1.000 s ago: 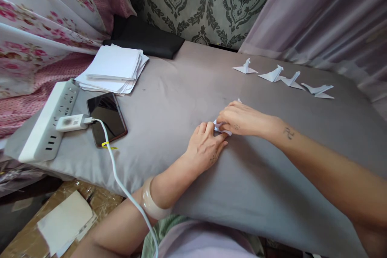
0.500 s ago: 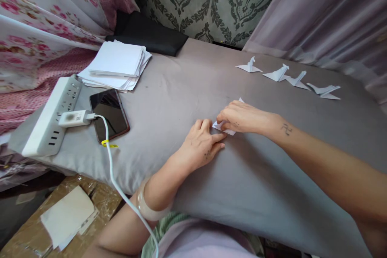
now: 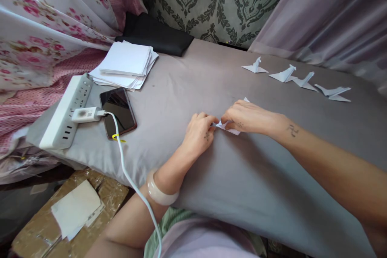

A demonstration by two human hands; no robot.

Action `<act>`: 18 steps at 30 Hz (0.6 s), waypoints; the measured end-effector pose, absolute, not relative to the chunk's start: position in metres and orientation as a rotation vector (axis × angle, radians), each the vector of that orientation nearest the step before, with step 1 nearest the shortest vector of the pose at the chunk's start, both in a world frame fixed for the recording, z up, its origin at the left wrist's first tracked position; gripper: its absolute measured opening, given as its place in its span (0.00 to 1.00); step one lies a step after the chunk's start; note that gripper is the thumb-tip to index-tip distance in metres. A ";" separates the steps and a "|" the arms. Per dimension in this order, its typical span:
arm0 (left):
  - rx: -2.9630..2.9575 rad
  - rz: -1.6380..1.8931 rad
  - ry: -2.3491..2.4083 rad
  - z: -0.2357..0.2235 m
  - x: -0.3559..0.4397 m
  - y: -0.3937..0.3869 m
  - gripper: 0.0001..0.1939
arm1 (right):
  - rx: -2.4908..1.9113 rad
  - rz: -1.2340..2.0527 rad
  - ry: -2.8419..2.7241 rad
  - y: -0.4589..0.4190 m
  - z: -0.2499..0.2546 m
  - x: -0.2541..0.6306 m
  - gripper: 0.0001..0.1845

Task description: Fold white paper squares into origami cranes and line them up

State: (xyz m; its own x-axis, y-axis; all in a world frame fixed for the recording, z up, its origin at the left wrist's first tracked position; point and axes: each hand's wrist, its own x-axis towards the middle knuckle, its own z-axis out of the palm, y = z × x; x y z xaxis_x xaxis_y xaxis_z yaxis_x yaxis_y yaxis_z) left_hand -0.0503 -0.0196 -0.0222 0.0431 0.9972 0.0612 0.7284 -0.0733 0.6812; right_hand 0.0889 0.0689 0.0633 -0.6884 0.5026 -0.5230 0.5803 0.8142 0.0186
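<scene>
A small piece of folded white paper (image 3: 232,130) lies on the grey cloth, partly hidden under my fingers. My left hand (image 3: 200,131) pinches its left tip between thumb and forefinger. My right hand (image 3: 243,116) covers the paper's middle, with its fingers closed on it close to the left fingertips. One white corner pokes out above the right knuckles. Farther back on the right stand several folded paper birds (image 3: 283,74) in a loose row.
At the left, a stack of white paper (image 3: 127,60) lies near a dark phone (image 3: 118,112) and a white power strip (image 3: 65,113). A charging cable (image 3: 123,165) runs past my left forearm. A black folded item (image 3: 157,34) sits at the back; cardboard (image 3: 33,229) is below.
My left thumb and forefinger have drawn in to pinch the paper's tip; before, they were stretched out along its lower edge. The whole view has shifted slightly.
</scene>
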 end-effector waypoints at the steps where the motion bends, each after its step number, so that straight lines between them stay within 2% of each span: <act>1: 1.861 0.744 1.740 -0.023 -0.050 -0.019 0.12 | 0.785 -0.180 2.483 0.068 0.064 0.088 0.11; 18: 1.885 0.648 1.715 -0.021 -0.050 -0.009 0.07 | 0.710 -0.322 2.810 0.071 0.042 0.129 0.13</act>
State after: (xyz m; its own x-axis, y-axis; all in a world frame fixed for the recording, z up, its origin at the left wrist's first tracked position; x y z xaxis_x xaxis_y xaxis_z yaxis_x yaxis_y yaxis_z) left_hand -0.0503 -0.0091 -0.0207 0.0901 0.9959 0.0109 0.7545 -0.0754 0.6520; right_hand 0.1290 0.0708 0.0416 -0.8575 0.4386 -0.2688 0.4880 0.8589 -0.1553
